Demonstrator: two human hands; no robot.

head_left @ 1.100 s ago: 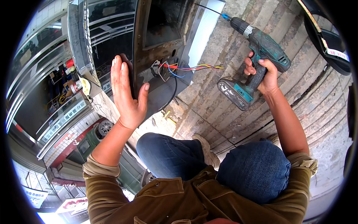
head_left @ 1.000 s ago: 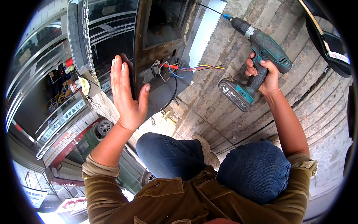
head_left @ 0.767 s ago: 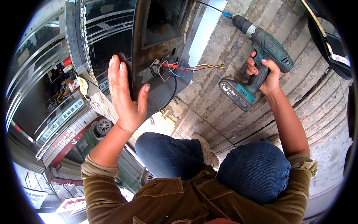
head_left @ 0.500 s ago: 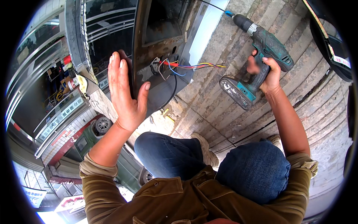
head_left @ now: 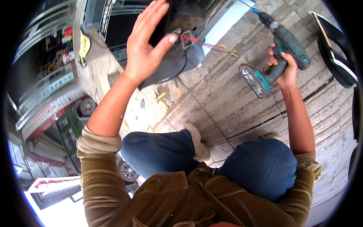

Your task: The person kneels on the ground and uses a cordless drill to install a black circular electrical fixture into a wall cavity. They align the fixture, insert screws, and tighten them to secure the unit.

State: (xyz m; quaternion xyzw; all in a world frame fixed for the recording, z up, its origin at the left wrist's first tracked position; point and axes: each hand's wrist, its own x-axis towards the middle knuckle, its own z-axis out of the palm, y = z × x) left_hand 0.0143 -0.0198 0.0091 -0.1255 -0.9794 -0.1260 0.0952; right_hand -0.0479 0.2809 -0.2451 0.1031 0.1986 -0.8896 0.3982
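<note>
Daylight outdoors here, grooved stone paving (head_left: 230, 113) spreading across the ground, and we're looking down past two denim knees (head_left: 261, 170), the wearer crouched low, a pale shoe (head_left: 196, 142) planted between them.

Out to the right, the right hand (head_left: 285, 68) has its grip wrapped firmly round the handle of a teal-and-black cordless drill (head_left: 291, 47); whether the trigger is pressed, I can't make out. And here's the relation that counts: the drill's body slants from rear right to front left, its blue-tipped nose aimed forward and away, a thin dark shaft running on past the upper edge of view. The metal cabinet (head_left: 194, 59) lies left of the drill, so the left hand (head_left: 145, 49) is much the nearer to it: that grip is empty, fingers stretched long, thumb standing apart, the hand raised before a dark panel, contact hidden from us.

Between the hands, wires (head_left: 215, 46) in red, blue and yellow spill from the cabinet towards the drill's battery, well short of touching the handle. A black cable (head_left: 184, 68) curves below them, yellow scraps (head_left: 164, 104) lie on the ground, and a white panel (head_left: 227, 23) stands at the cabinet's right side.

Further off, a black case-like object (head_left: 332, 62) sits far right; away left, a green vehicle (head_left: 69, 132) and shelves of clutter fill the background.
</note>
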